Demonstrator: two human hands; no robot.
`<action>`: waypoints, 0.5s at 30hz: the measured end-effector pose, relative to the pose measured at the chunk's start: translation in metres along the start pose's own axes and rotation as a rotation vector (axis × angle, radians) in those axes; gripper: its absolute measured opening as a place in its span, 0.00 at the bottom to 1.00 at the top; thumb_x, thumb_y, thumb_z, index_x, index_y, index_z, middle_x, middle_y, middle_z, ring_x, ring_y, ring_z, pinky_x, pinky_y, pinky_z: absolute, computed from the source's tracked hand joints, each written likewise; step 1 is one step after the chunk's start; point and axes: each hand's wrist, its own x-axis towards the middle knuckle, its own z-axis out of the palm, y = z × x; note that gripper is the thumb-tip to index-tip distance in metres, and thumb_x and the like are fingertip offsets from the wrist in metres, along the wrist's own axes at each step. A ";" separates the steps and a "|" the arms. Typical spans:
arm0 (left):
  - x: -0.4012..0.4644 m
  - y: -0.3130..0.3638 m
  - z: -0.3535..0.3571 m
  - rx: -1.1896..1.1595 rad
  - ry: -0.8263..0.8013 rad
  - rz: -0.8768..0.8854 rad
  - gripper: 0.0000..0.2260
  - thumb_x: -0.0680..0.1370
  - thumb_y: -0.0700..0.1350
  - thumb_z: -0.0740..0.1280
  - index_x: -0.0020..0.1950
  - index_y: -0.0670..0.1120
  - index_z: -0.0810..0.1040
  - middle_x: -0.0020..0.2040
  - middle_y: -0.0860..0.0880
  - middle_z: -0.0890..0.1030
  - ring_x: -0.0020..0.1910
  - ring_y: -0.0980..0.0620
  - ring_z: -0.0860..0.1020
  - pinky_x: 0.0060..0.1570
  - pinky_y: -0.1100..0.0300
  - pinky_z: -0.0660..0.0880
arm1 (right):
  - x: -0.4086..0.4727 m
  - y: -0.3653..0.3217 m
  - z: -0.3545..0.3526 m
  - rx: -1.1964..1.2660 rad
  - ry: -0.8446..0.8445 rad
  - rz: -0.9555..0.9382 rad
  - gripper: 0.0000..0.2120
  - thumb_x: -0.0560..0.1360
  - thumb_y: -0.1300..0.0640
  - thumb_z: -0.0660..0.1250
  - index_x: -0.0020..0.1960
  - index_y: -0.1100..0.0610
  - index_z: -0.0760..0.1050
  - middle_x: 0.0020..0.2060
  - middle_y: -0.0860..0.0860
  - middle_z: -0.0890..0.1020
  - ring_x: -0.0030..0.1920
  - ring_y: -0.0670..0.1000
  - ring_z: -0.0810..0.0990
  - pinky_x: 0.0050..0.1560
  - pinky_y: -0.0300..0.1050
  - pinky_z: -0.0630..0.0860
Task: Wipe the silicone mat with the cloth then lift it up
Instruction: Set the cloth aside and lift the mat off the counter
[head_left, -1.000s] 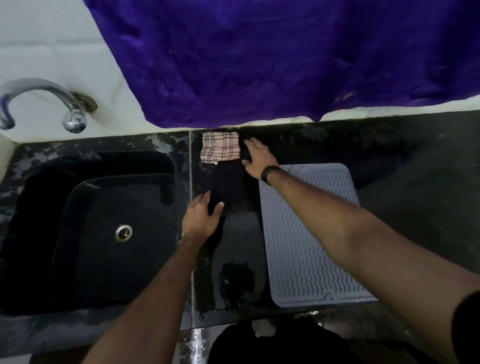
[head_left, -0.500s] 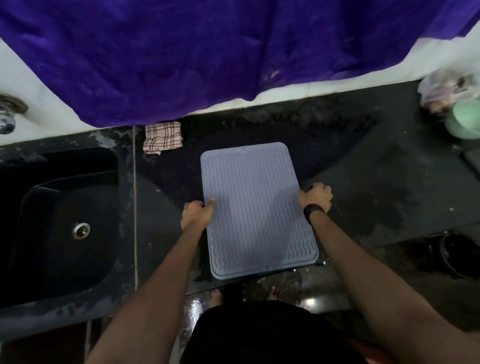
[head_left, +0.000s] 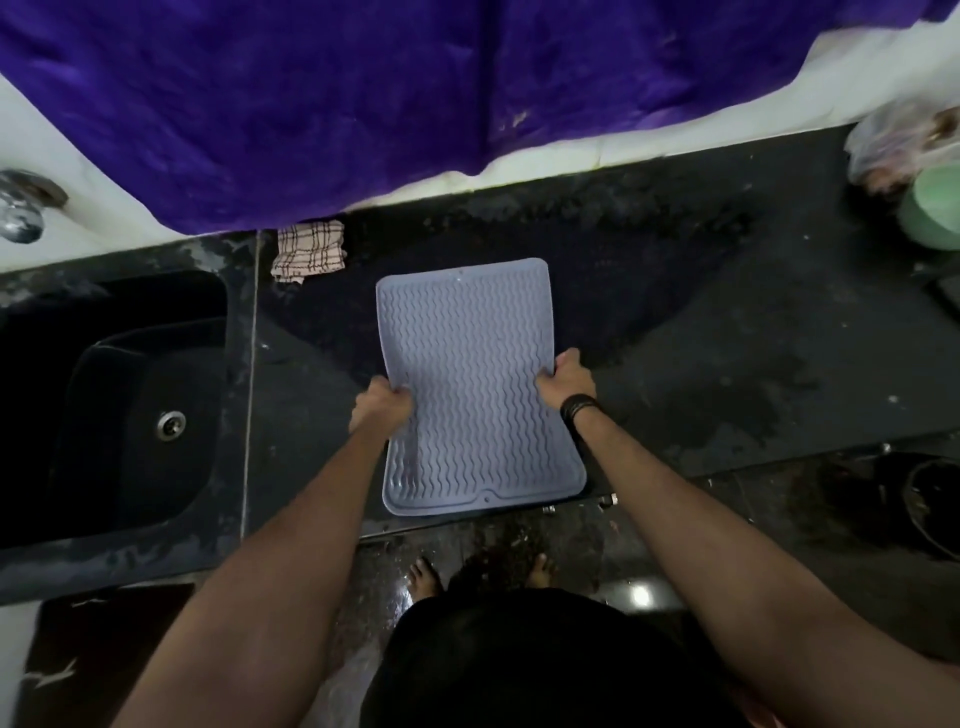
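The grey silicone mat (head_left: 470, 364) with wavy ridges is held over the black counter (head_left: 727, 338), pinched in at its middle so its long edges curve inward. My left hand (head_left: 382, 408) grips its left edge and my right hand (head_left: 566, 382), with a black band at the wrist, grips its right edge. The checked cloth (head_left: 309, 251) lies folded on the counter at the back, left of the mat, with neither hand on it.
A black sink (head_left: 130, 405) with a metal drain lies to the left, a tap (head_left: 21, 208) above it. A purple cloth (head_left: 415, 104) hangs over the back wall. A green bowl (head_left: 935, 208) and a bag sit far right. Bare feet stand on the wet floor.
Both hands went from the cloth area to the mat's side edges, closed on them and squeezed the mat inward, raising its sides. The cloth was left at the back.
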 end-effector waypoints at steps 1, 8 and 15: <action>-0.005 -0.003 0.002 0.075 0.016 0.020 0.20 0.85 0.51 0.60 0.72 0.41 0.70 0.70 0.35 0.73 0.68 0.33 0.73 0.66 0.45 0.73 | -0.002 0.001 0.000 0.014 -0.053 -0.035 0.15 0.79 0.56 0.59 0.63 0.61 0.63 0.57 0.60 0.76 0.53 0.60 0.78 0.51 0.50 0.76; -0.017 -0.008 -0.023 -0.135 0.129 0.221 0.06 0.82 0.41 0.59 0.50 0.42 0.75 0.50 0.38 0.78 0.53 0.35 0.79 0.47 0.51 0.72 | -0.006 -0.033 -0.021 0.158 -0.059 -0.228 0.18 0.78 0.60 0.54 0.65 0.50 0.73 0.59 0.52 0.79 0.54 0.52 0.77 0.57 0.44 0.73; -0.018 -0.012 -0.102 -0.354 0.169 0.385 0.13 0.83 0.38 0.59 0.60 0.46 0.83 0.51 0.47 0.82 0.51 0.49 0.79 0.49 0.59 0.70 | -0.018 -0.109 -0.027 0.325 -0.045 -0.335 0.21 0.76 0.61 0.57 0.66 0.49 0.74 0.62 0.49 0.79 0.62 0.51 0.76 0.67 0.52 0.71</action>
